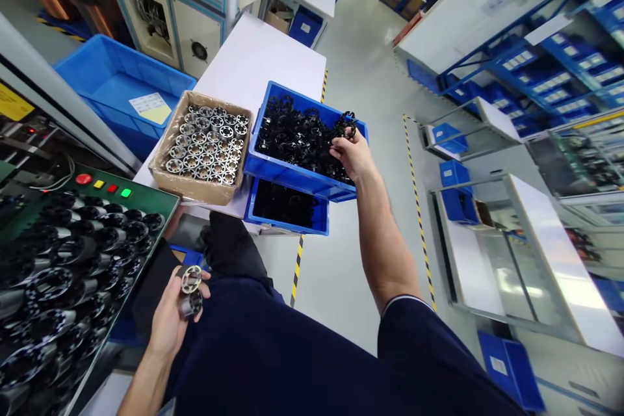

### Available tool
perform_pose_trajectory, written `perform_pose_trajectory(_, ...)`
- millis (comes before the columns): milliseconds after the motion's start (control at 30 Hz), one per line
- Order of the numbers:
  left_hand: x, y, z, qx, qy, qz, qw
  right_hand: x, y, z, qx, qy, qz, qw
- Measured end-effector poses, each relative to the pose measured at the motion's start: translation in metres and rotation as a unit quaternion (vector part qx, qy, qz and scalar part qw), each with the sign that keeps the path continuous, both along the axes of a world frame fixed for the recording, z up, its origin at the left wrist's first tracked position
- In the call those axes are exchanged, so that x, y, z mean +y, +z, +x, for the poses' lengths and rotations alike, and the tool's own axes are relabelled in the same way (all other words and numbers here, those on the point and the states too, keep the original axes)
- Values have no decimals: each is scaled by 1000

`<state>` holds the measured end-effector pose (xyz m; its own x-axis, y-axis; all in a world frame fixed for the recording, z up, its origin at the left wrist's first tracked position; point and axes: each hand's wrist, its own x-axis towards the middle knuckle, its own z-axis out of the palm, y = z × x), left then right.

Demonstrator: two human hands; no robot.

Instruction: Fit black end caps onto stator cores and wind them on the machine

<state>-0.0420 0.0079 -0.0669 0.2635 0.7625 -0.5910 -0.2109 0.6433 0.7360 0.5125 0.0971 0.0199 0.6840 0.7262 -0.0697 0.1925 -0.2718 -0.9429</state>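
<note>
Two metal ring parts (191,279) rest in my left hand (168,312), whose fingers curl round them in front of my body. Over the right end of a blue bin (299,172) full of black parts (292,133), my right hand (355,151) pinches a black ring-shaped part (347,122). To the left of that bin, a cardboard box (195,190) lined with clear film holds several silver rings (207,147) standing in rows. A second blue bin (319,224) with black parts sits lower, partly under the first.
Many dark metal rings (53,283) cover a green machine top (168,205) at the left, with coloured buttons (98,184) along its edge. A large blue tub (104,71) stands behind the box on the white table (273,45). Shelves and carts (541,253) stand at the right.
</note>
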Motion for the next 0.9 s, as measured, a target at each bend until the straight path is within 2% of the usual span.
perform_pose_trajectory(200, 16, 2, 10, -12, -69, 23, 997, 5, -3, -6, -20, 4, -13, 1000)
perform_pose_trajectory(333, 26, 9, 13, -24, -115, 55, 992, 3, -5, -8, -24, 5, -20, 999)
perform_pose_trajectory(533, 24, 24, 22, -35, -91, 47, 994, 3, -6, -13, -21, 21, -9, 1000)
perform_pose_trajectory(767, 21, 12, 20, -39, -115, 37, 992, 14, -12, -13, -68, 54, -36, 996)
perform_pose_trajectory(900, 19, 8, 17, -36, -119, 40, 991, 18, -7, -11, -129, 90, -83, 984)
